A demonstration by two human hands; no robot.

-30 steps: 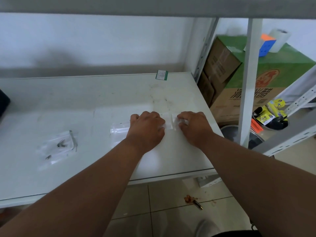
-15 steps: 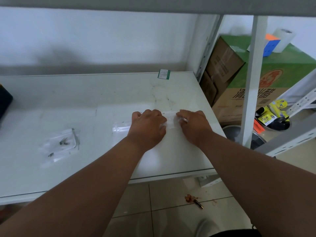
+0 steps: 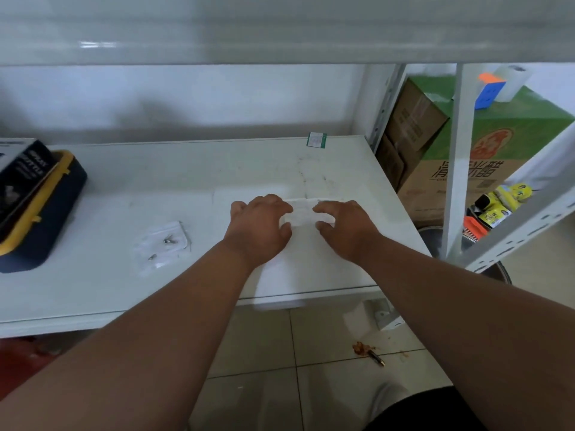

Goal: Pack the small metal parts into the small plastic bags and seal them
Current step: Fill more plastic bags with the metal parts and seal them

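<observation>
A small clear plastic bag (image 3: 301,210) sits just above the white shelf board (image 3: 124,290), stretched between my two hands. My left hand (image 3: 259,227) grips its left end, fingers curled over the top and thumb below. My right hand (image 3: 347,227) pinches the right end the same way. What is inside this bag is too blurred to tell. To the left, several more clear bags (image 3: 161,245) lie flat on the board, with small metal parts (image 3: 169,241) on or in them.
A black and yellow case (image 3: 40,213) lies at the board's left end. A small green label (image 3: 316,140) is at the back edge. A white shelf post (image 3: 457,169) and cardboard boxes (image 3: 435,157) stand to the right. A pen (image 3: 377,359) lies on the tiled floor.
My hands have gone from pressing the bag flat with knuckles down to holding its two ends, slightly further apart. The bag part that stuck out left of my left hand no longer shows.
</observation>
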